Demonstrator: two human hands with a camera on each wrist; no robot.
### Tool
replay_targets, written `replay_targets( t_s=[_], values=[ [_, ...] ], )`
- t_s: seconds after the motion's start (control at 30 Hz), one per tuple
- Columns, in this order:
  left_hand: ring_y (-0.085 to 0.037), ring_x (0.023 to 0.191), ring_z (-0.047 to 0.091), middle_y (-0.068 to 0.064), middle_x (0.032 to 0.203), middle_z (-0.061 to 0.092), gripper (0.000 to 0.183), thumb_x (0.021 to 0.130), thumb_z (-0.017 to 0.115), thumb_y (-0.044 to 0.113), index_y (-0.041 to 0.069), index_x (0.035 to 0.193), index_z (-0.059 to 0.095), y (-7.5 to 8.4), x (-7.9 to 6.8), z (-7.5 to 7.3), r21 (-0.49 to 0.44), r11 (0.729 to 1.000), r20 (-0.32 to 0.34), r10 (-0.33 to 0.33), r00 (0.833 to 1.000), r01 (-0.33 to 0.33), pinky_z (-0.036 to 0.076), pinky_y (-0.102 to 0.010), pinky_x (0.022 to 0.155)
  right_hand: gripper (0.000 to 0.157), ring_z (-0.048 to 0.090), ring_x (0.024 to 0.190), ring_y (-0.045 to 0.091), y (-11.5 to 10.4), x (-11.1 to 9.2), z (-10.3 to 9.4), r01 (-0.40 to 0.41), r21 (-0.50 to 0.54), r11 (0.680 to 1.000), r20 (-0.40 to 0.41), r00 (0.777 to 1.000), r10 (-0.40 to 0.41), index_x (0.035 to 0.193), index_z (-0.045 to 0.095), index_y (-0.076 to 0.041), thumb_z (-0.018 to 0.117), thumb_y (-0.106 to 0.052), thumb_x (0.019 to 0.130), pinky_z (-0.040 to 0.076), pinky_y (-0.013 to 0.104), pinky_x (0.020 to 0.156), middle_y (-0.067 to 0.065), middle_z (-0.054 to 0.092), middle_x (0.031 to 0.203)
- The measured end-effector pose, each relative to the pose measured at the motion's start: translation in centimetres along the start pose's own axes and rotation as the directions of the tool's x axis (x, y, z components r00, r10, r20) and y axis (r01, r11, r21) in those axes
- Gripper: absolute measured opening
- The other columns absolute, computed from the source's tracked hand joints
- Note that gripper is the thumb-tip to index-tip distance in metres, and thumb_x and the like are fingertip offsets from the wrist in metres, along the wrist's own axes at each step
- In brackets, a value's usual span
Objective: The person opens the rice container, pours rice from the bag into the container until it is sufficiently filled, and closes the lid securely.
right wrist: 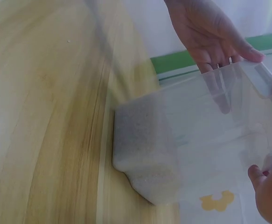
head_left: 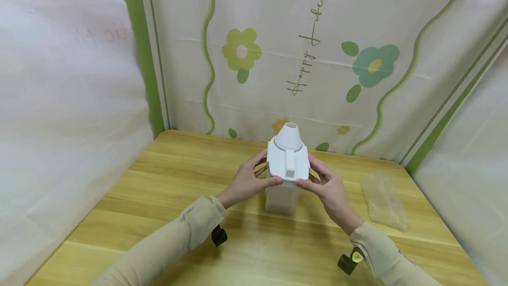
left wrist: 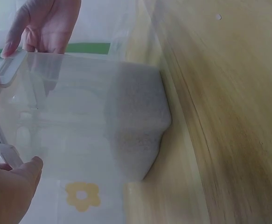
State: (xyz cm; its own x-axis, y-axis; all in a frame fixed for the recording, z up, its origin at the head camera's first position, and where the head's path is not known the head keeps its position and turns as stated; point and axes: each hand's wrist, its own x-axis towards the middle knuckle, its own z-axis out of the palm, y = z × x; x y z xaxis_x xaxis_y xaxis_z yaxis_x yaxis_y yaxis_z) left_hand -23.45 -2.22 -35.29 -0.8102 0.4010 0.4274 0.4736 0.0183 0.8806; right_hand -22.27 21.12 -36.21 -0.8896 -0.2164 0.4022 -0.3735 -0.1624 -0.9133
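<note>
A tall translucent plastic storage container (head_left: 279,200) stands upright on the table, with pale grains (left wrist: 140,116) filling its lower part. On top sits a white lid (head_left: 278,162) with a cone-shaped white spout (head_left: 289,137) and a raised bar down its middle. My left hand (head_left: 250,179) holds the lid's left side, thumb at the front edge and fingers along the side. At the right side my right hand (head_left: 330,189) holds it likewise, the two thumbs close together. Side clips (right wrist: 259,79) hang down over the container's upper wall in both wrist views.
A clear, crumpled plastic bag (head_left: 384,200) lies on the wooden table (head_left: 158,215) to the right. A floral curtain (head_left: 254,100) hangs behind the table, with pale cloth at both sides. Tiny white specks (left wrist: 218,17) lie on the tabletop.
</note>
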Motion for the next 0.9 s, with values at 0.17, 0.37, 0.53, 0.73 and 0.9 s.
replay_targets(
  t_s=[0.17,0.37,0.53,0.73,0.9],
  values=[
    [-0.024,0.120,0.037,-0.013,0.135,0.036,0.083,0.074,0.074,0.020,0.004,0.140,0.026,-0.2,0.1,0.0,0.007,1.000,0.006,0.002,1.000,-0.003,0.035,-0.043,0.094,0.070,0.027,0.126,0.032,-0.2,0.1,0.1,0.000,-0.001,1.000,0.003,1.000,0.000,0.133,0.034,0.007,0.067,0.014,0.072,0.038,0.031,0.092,0.018,0.026,0.141],
    [-0.022,0.121,0.036,-0.012,0.137,0.034,0.084,0.076,0.073,0.021,0.003,0.141,0.023,-0.2,0.3,0.0,0.033,0.999,0.010,0.006,1.000,-0.007,0.034,-0.042,0.095,0.069,0.026,0.126,0.033,-0.5,0.3,0.3,0.009,-0.016,1.000,-0.003,1.000,-0.009,0.133,0.033,0.009,0.066,0.014,0.072,0.038,0.032,0.093,0.020,0.025,0.141],
    [-0.021,0.121,0.035,-0.008,0.137,0.035,0.084,0.075,0.073,0.028,0.006,0.141,0.025,-0.7,0.4,-0.2,0.076,0.997,0.001,-0.020,1.000,0.020,0.036,-0.042,0.094,0.069,0.030,0.124,0.034,-0.4,0.4,0.2,0.008,-0.058,0.998,0.001,1.000,-0.008,0.133,0.034,0.007,0.067,0.013,0.072,0.040,0.031,0.091,0.019,0.027,0.140],
    [-0.021,0.126,0.029,0.005,0.139,0.031,0.079,0.076,0.064,0.050,0.020,0.140,0.029,-2.3,0.3,-0.7,0.205,0.976,-0.029,-0.064,0.998,0.069,0.035,-0.040,0.095,0.066,0.037,0.117,0.035,-0.3,0.1,0.0,-0.043,-0.090,0.995,-0.002,0.999,0.043,0.135,0.036,0.001,0.067,0.004,0.077,0.046,0.034,0.084,0.018,0.035,0.136],
    [-0.017,0.126,0.028,0.004,0.140,0.031,0.075,0.078,0.061,0.051,0.020,0.139,0.031,-2.3,0.1,-0.9,0.298,0.955,-0.017,0.016,1.000,-0.011,0.034,-0.042,0.096,0.055,0.036,0.119,0.031,0.2,-0.3,-0.6,-0.047,-0.115,0.992,-0.007,0.999,0.047,0.133,0.039,0.000,0.062,-0.003,0.084,0.045,0.030,0.085,0.016,0.039,0.133]
  ],
)
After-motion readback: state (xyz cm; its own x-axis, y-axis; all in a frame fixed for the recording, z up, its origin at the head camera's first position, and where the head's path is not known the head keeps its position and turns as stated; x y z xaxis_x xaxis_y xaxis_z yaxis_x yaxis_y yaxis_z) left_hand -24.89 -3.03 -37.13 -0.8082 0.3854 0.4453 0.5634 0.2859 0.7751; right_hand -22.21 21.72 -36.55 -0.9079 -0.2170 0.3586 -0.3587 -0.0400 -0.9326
